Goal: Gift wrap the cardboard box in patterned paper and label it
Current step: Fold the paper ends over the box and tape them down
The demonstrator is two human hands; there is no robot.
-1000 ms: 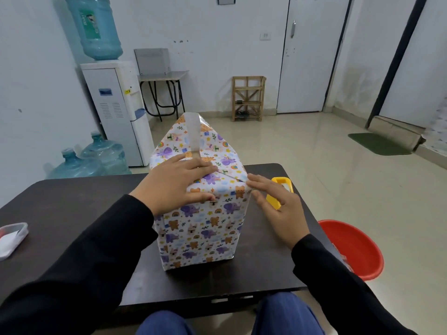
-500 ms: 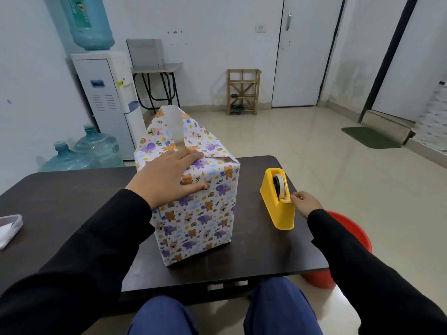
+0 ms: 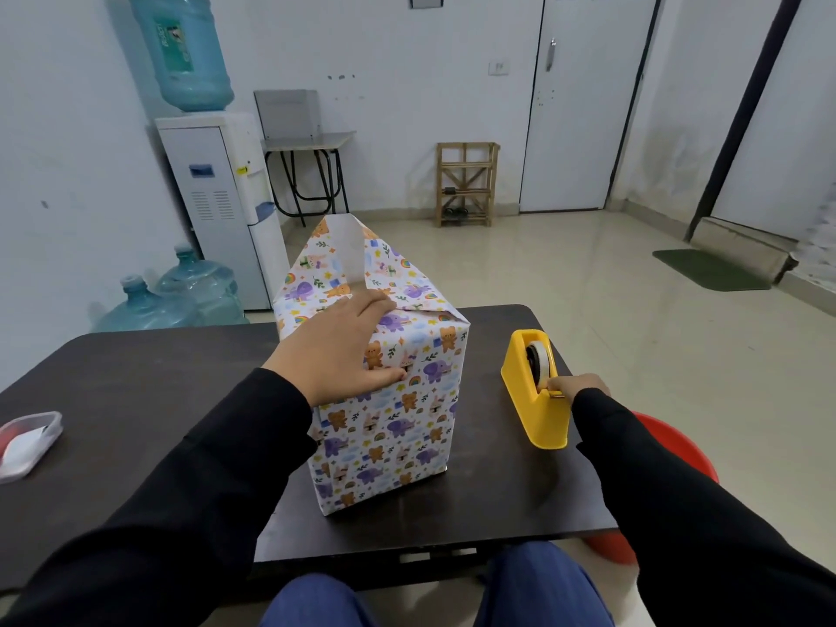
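Left hand (image 3: 337, 350): fingers straight and close together, lying flat on the top fold of the wrapped box (image 3: 393, 409). The thumb rests on the near side.
Right hand (image 3: 583, 386): fingers curled in. They seem to pinch the tape end (image 3: 555, 393) at the front of the yellow tape dispenser (image 3: 534, 400).
Box: under the left fingers, on the dark table (image 3: 135, 400), well to the left of the right fingers.
Loose flap (image 3: 348, 255): stands up just past the left fingertips, not taped.
Could go wrong: if the left fingers lift, the fold may pop open. A hard pull could drag the dispenser off the table edge near the right wrist. The tape may also curl and stick to itself.
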